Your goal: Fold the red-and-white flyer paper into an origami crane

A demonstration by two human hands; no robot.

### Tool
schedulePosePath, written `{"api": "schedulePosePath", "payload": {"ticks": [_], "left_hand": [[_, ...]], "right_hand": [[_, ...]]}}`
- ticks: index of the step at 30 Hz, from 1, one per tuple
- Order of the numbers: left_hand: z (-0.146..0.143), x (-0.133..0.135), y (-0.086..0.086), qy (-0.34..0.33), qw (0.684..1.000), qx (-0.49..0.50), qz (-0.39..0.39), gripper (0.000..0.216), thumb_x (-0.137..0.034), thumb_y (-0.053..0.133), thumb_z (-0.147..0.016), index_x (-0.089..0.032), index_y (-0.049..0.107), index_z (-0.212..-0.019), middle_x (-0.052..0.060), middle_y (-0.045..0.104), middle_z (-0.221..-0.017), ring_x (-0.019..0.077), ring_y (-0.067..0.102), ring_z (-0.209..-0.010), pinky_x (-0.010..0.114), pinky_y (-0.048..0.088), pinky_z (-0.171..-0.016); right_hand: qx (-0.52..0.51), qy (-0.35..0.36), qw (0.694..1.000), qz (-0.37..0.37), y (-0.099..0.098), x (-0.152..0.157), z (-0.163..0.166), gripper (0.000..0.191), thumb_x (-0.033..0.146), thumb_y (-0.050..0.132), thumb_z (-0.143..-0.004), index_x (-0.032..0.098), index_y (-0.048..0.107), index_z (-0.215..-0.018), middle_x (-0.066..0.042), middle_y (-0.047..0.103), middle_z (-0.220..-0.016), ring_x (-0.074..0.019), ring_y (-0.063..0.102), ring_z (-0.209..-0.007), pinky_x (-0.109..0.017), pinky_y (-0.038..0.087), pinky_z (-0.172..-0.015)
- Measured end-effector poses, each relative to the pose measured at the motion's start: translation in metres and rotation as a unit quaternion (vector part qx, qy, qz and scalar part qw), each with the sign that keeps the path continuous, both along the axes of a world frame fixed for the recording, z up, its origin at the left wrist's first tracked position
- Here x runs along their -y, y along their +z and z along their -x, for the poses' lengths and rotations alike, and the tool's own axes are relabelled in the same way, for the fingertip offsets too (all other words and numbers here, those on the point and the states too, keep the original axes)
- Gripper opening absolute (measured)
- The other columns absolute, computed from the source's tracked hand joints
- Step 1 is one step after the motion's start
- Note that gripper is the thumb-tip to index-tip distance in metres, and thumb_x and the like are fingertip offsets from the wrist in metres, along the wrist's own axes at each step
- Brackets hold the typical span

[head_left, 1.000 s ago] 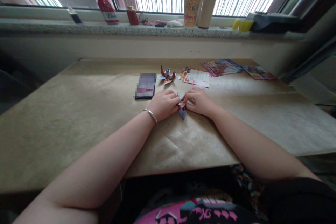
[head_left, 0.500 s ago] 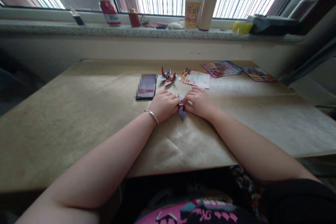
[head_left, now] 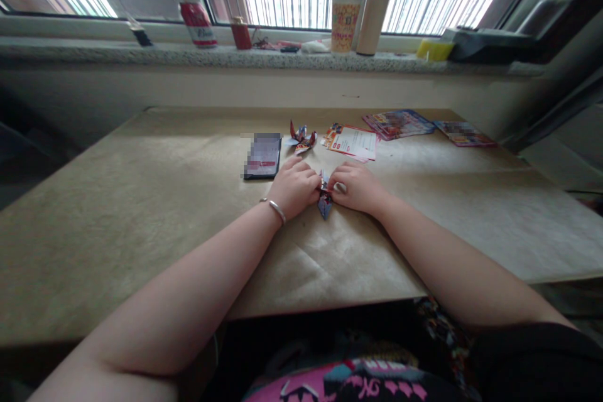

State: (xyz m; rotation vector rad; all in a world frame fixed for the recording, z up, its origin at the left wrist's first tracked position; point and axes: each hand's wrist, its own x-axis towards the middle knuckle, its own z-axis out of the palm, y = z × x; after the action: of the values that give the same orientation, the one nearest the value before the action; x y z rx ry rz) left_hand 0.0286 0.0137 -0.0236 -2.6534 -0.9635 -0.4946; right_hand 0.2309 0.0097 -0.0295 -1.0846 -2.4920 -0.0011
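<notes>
A small folded paper piece [head_left: 325, 203] with a colourful print lies on the paper-covered table [head_left: 141, 201], its point toward me. My left hand [head_left: 294, 187], with a silver bangle on the wrist, pinches its left side with curled fingers. My right hand [head_left: 358, 187] pinches its right side the same way. Both hands rest on the table and hide most of the paper. A finished folded paper figure [head_left: 301, 138] sits just beyond my hands.
A dark phone [head_left: 262, 155] lies left of the figure. Printed leaflets [head_left: 354, 141] and colourful sheets [head_left: 398, 123] lie at the far right, another sheet [head_left: 464, 134] beyond. The windowsill holds a red can [head_left: 197, 24], a cup [head_left: 344, 22] and a tall cylinder [head_left: 374, 0].
My hands stay pinched on the folded paper with small finger shifts. The view has shifted slightly.
</notes>
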Motion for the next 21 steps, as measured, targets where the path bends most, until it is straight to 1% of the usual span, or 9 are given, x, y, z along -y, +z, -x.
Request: {"api": "schedulePosePath", "payload": {"ticks": [5, 7, 10, 15, 21], "left_hand": [[0.0, -0.003, -0.004, 0.001, 0.999, 0.022, 0.031, 0.014, -0.027, 0.058, -0.08, -0.019, 0.069, -0.078, 0.007, 0.071, -0.083, 0.0236, 0.06, -0.091, 0.04, 0.045, -0.091], [-0.001, -0.005, -0.006, 0.001, 0.998, 0.031, 0.052, 0.015, -0.028, 0.059, -0.08, -0.018, 0.069, -0.079, 0.007, 0.071, -0.086, 0.0234, 0.06, -0.092, 0.039, 0.046, -0.089], [-0.002, -0.007, -0.009, 0.002, 0.996, 0.049, 0.079, 0.014, -0.027, 0.06, -0.079, -0.017, 0.069, -0.078, 0.007, 0.07, -0.09, 0.0221, 0.06, -0.092, 0.036, 0.048, -0.09], [-0.001, -0.007, -0.011, 0.009, 0.991, 0.071, 0.113, 0.014, -0.024, 0.059, -0.08, -0.016, 0.07, -0.076, 0.007, 0.071, -0.088, 0.0211, 0.062, -0.091, 0.035, 0.049, -0.092], [0.002, -0.007, -0.011, 0.012, 0.978, 0.121, 0.172, 0.022, -0.032, 0.056, -0.088, -0.018, 0.071, -0.079, 0.007, 0.072, -0.091, 0.0209, 0.064, -0.095, 0.035, 0.049, -0.092]], "right_hand": [[-0.034, 0.004, 0.999, 0.009, -0.005, -0.004, 0.0, 0.006, 0.024, 0.065, -0.077, 0.021, 0.071, -0.075, -0.006, 0.07, -0.093, -0.0212, 0.056, -0.088, -0.035, 0.043, -0.084], [-0.045, 0.005, 0.999, 0.023, -0.008, -0.006, 0.001, 0.006, 0.023, 0.066, -0.076, 0.02, 0.069, -0.073, -0.006, 0.069, -0.093, -0.0208, 0.056, -0.088, -0.035, 0.043, -0.084], [-0.057, 0.005, 0.998, 0.041, -0.012, -0.008, 0.002, 0.006, 0.022, 0.064, -0.075, 0.019, 0.067, -0.072, -0.006, 0.068, -0.091, -0.0207, 0.056, -0.088, -0.034, 0.044, -0.084], [-0.071, 0.001, 0.996, 0.054, -0.012, -0.007, 0.0, 0.004, 0.021, 0.062, -0.076, 0.02, 0.065, -0.073, -0.005, 0.069, -0.088, -0.0202, 0.058, -0.088, -0.034, 0.043, -0.086], [-0.093, -0.012, 0.994, 0.062, -0.01, -0.009, -0.004, 0.015, 0.032, 0.061, -0.083, 0.02, 0.066, -0.076, -0.005, 0.07, -0.083, -0.0197, 0.06, -0.085, -0.032, 0.043, -0.082]]}}
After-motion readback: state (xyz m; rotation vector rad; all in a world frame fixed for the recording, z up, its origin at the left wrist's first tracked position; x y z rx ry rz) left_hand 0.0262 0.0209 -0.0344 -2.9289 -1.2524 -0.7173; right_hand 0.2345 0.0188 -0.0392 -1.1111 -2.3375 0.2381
